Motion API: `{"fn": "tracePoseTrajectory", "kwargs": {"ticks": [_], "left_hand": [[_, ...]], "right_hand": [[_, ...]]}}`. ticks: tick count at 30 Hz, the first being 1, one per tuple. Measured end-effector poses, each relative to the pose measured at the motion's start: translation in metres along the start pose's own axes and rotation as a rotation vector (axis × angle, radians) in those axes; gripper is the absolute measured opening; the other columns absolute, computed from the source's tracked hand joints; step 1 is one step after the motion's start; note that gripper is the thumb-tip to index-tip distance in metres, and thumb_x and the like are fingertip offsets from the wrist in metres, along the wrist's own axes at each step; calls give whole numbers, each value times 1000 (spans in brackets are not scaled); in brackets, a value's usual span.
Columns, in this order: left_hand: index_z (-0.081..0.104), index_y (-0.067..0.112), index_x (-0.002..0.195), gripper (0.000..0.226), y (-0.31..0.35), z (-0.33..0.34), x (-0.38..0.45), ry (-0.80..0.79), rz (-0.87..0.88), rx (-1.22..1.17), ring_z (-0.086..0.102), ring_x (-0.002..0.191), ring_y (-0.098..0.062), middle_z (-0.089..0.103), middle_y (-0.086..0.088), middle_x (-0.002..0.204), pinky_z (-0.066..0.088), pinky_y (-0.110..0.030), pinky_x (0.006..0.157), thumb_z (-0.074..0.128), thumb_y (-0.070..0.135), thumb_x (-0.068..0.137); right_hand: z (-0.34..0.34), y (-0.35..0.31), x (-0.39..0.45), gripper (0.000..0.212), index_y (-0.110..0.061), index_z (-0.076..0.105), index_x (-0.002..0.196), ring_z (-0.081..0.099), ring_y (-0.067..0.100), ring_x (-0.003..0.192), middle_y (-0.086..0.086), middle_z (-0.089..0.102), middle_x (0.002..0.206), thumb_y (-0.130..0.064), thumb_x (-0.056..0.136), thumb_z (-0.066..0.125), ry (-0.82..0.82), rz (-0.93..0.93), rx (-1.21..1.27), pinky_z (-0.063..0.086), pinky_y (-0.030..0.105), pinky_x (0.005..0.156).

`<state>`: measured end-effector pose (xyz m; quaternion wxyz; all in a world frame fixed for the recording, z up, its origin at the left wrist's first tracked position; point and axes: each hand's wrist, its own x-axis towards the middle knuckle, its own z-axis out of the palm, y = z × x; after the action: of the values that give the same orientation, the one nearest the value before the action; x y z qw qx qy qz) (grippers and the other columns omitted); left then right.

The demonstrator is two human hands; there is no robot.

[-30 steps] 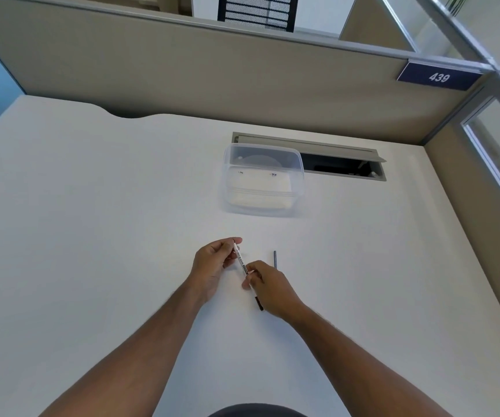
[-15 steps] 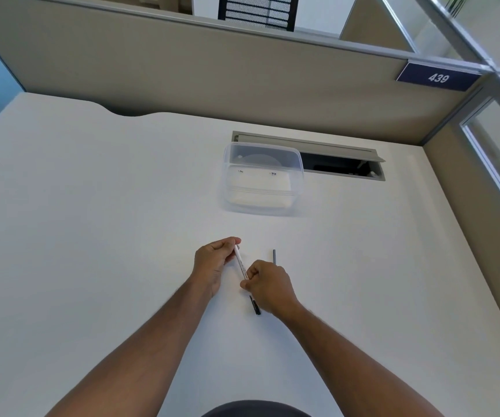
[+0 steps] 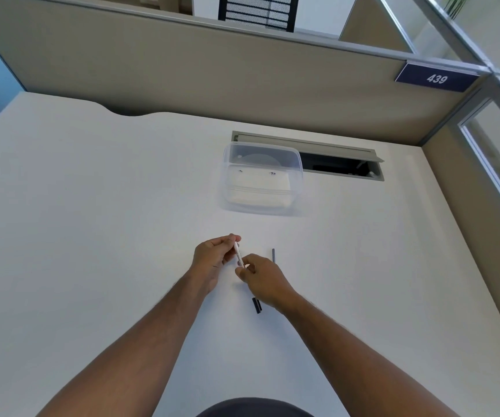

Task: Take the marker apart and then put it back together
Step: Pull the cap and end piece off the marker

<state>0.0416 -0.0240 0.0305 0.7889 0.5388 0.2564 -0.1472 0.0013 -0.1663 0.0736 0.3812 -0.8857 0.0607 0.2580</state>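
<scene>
From the head camera, the left hand [image 3: 212,260] pinches the far end of the white marker [image 3: 238,256] and the right hand [image 3: 262,281] grips its near part, both above the white desk [image 3: 92,236]. A dark cap end [image 3: 257,305] sticks out below the right hand. A thin dark rod [image 3: 273,255] lies just right. A clear container [image 3: 262,179] sits farther back.

My right hand [image 3: 265,279] covers the middle of the marker [image 3: 238,254], and its printing is too tiny to read.
</scene>
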Motion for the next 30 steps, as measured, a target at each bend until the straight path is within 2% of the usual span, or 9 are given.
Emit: {"fn": "tracePoseTrajectory", "kwargs": {"ticks": [4, 9, 13, 16, 18, 22, 24, 27, 30], "left_hand": [[80, 11, 86, 17, 0, 1, -3, 1, 6, 59, 67, 95, -19, 78, -3, 97, 55, -34, 96, 67, 8, 97], [76, 10, 83, 18, 8, 2, 3, 116, -77, -150, 65, 81, -14, 73, -5, 90, 54, -25, 75, 66, 10, 98], [76, 9, 84, 16, 14, -1, 4, 71, -81, -117, 66, 80, -15, 74, -6, 91, 54, -25, 75, 67, 10, 98], [81, 11, 85, 13, 7, 0, 1, 94, 33, 209, 70, 80, -17, 78, -6, 89, 59, -29, 84, 74, 16, 93], [83, 12, 83, 14, 2, 2, -1, 127, 165, 491, 70, 74, -14, 79, -1, 78, 57, -26, 76, 74, 21, 91], [80, 12, 77, 18, -1, 6, -5, 154, 341, 858, 68, 70, -12, 75, 6, 71, 44, -17, 63, 70, 20, 90], [79, 11, 78, 16, -2, 7, -5, 157, 380, 935, 70, 76, -16, 76, 4, 75, 45, -17, 64, 69, 18, 89], [78, 8, 85, 11, -5, 7, -5, 181, 427, 968, 71, 83, -21, 79, -3, 87, 54, -29, 76, 72, 17, 88], [75, 7, 86, 9, -6, 6, -5, 205, 448, 967, 68, 83, -22, 77, -4, 88, 53, -32, 77, 74, 16, 85]], "right_hand": [[-1, -4, -2, 21, -7, 71, 92, 69, 17, 85, 2, 77, 91, -22, 98, 58, 14, 34, -3, 56, 37, 83], [6, 2, -12, 21, -14, 62, 91, 66, 22, 85, 1, 70, 91, -33, 87, 71, 58, 56, -310, 45, 30, 69], [16, 20, -25, 18, -19, 57, 86, 65, 23, 85, 0, 69, 90, -35, 91, 65, 59, 111, -222, 49, 33, 70], [7, 22, -22, 8, -21, 55, 99, 67, 21, 78, 1, 69, 89, -28, 96, 59, 96, 103, -54, 53, 34, 72], [0, 21, -21, 20, -26, 49, 113, 73, 21, 71, 4, 72, 87, -20, 96, 57, 112, 77, 86, 56, 32, 69], [-12, 22, -20, 22, -33, 52, 105, 71, 10, 60, -1, 71, 84, -14, 94, 50, 142, 6, 246, 48, 23, 57], [-15, 22, -17, 21, -31, 62, 96, 68, 7, 61, -4, 73, 87, -14, 95, 50, 151, -3, 322, 51, 26, 60], [-18, 24, -14, 27, -28, 73, 94, 70, 8, 69, -2, 76, 89, -13, 97, 51, 145, 5, 456, 52, 27, 65], [-24, 26, -11, 39, -24, 77, 99, 72, 9, 74, 4, 78, 92, 0, 96, 47, 131, -8, 557, 48, 17, 59]]}}
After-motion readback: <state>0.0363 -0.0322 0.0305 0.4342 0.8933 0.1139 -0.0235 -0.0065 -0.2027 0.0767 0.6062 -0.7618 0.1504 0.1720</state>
